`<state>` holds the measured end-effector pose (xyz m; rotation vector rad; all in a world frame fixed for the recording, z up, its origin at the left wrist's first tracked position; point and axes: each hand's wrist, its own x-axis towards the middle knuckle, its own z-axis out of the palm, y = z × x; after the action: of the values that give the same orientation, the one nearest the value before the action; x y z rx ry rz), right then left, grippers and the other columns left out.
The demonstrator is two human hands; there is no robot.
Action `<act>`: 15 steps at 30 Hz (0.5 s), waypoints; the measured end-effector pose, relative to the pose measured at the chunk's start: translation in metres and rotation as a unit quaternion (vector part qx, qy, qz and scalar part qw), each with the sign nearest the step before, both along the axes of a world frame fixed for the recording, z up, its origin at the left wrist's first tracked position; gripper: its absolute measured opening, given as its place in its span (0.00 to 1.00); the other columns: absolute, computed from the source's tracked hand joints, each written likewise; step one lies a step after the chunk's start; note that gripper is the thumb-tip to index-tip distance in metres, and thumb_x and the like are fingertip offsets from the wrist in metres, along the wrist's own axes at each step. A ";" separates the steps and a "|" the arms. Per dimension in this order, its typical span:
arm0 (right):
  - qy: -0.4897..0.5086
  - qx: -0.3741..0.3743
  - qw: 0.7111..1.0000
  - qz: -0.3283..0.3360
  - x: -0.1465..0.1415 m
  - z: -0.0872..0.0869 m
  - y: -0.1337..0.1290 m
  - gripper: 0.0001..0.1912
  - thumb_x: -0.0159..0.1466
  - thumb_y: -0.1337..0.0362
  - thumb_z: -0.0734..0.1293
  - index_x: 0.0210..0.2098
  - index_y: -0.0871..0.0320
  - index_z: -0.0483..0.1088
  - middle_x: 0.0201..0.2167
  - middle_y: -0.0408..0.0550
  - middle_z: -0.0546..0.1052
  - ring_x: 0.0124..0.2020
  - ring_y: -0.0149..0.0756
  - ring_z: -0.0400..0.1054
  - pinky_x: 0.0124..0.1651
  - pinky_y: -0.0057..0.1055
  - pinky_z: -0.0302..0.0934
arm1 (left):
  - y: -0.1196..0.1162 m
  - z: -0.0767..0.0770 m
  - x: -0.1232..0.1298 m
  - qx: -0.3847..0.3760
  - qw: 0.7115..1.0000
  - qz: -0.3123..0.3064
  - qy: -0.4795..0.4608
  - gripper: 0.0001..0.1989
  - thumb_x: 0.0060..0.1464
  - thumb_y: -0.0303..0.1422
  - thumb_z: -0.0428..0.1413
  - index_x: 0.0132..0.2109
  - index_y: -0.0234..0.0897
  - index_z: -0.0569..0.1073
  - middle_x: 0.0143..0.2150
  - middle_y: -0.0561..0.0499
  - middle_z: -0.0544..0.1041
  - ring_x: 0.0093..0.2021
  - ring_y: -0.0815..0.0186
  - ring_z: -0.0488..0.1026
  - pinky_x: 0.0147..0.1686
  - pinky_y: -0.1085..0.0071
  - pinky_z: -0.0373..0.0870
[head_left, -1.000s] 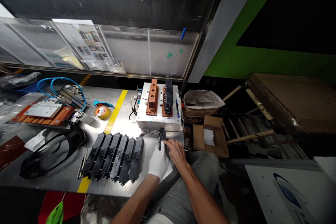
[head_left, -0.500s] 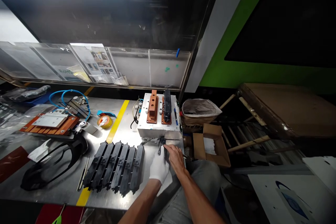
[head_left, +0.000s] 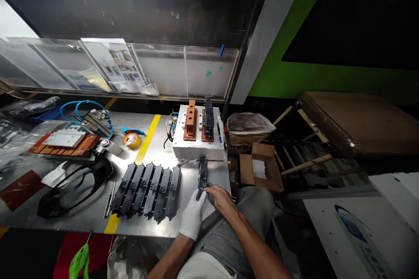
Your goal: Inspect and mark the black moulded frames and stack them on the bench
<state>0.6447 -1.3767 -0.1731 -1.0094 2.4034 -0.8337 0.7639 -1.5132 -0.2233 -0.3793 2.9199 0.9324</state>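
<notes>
In the head view, a black ribbed strip (head_left: 203,178) has been brought fully into sight on the steel table (head_left: 160,148), set apart from a row of like strips (head_left: 147,192). Its lower end is held narrowly by the white-gloved left hand (head_left: 193,216), while the bare right hand (head_left: 221,198) is spread open just beside it.

Left hand (head_left: 193,216) in white glove, 6 o'clock. Matte black ribbed strip (head_left: 203,178) just above glove, 12 o'clock from it. Row of black slotted plates (head_left: 147,192), 9 o'clock from strip. Yellow stripe (head_left: 147,139) on grey steel bench (head_left: 65,222). Orange-brown blocks (head_left: 191,115) on white fixture (head_left: 196,150), 12 o'clock. Blue tubing (head_left: 88,109), 10 o'clock. Bright green wall (head_left: 294,83), 2 o'clock.
</notes>
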 end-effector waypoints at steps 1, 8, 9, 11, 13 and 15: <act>-0.001 0.004 1.000 0.002 0.001 -0.001 -0.001 0.31 0.63 0.78 0.56 0.57 0.48 0.75 0.44 0.50 0.79 0.44 0.38 0.74 0.47 0.29 0.65 | -0.001 -0.003 -0.002 -0.006 1.000 -0.002 -0.005 0.29 0.64 0.23 0.43 0.70 0.43 0.60 0.73 0.37 0.58 0.69 0.59 0.63 0.63 0.61 0.68; 0.010 0.039 0.999 0.005 0.000 -0.001 -0.001 0.31 0.64 0.77 0.56 0.58 0.46 0.74 0.45 0.49 0.79 0.45 0.38 0.72 0.48 0.29 0.62 | -0.006 0.010 -0.006 -0.012 0.999 -0.019 -0.034 0.29 0.64 0.21 0.42 0.69 0.40 0.63 0.70 0.36 0.63 0.64 0.56 0.70 0.58 0.60 0.73; 0.012 0.045 0.999 0.004 0.000 -0.001 -0.001 0.31 0.65 0.77 0.56 0.58 0.46 0.74 0.45 0.49 0.79 0.45 0.38 0.72 0.48 0.30 0.62 | -0.007 0.013 -0.006 -0.012 0.999 -0.018 -0.040 0.28 0.64 0.22 0.43 0.69 0.41 0.63 0.70 0.36 0.63 0.63 0.55 0.71 0.58 0.60 0.73; 0.018 0.058 0.998 0.000 0.002 0.000 -0.001 0.31 0.65 0.77 0.55 0.59 0.46 0.74 0.46 0.49 0.78 0.46 0.39 0.72 0.49 0.31 0.61 | -0.007 0.017 -0.005 -0.015 0.998 -0.017 -0.051 0.27 0.66 0.26 0.44 0.70 0.41 0.62 0.71 0.37 0.62 0.62 0.53 0.72 0.56 0.58 0.75; 0.024 0.069 0.997 -0.002 0.003 0.001 -0.001 0.31 0.66 0.77 0.54 0.59 0.45 0.74 0.46 0.48 0.78 0.46 0.39 0.71 0.50 0.32 0.60 | -0.008 0.019 -0.005 -0.016 0.998 -0.017 -0.064 0.27 0.67 0.29 0.45 0.70 0.42 0.60 0.72 0.38 0.61 0.61 0.53 0.73 0.55 0.58 0.76; 0.031 0.079 0.996 -0.003 0.004 0.001 -0.002 0.31 0.66 0.76 0.54 0.59 0.45 0.73 0.47 0.47 0.78 0.47 0.39 0.71 0.51 0.32 0.59 | -0.009 0.020 -0.005 -0.012 0.997 -0.020 -0.074 0.27 0.67 0.30 0.45 0.71 0.40 0.59 0.73 0.38 0.60 0.62 0.53 0.73 0.55 0.58 0.75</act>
<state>0.6483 -1.3787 -0.1719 -0.9796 2.4811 -0.6119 0.7586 -1.5221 -0.2033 -0.3710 2.7960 0.8281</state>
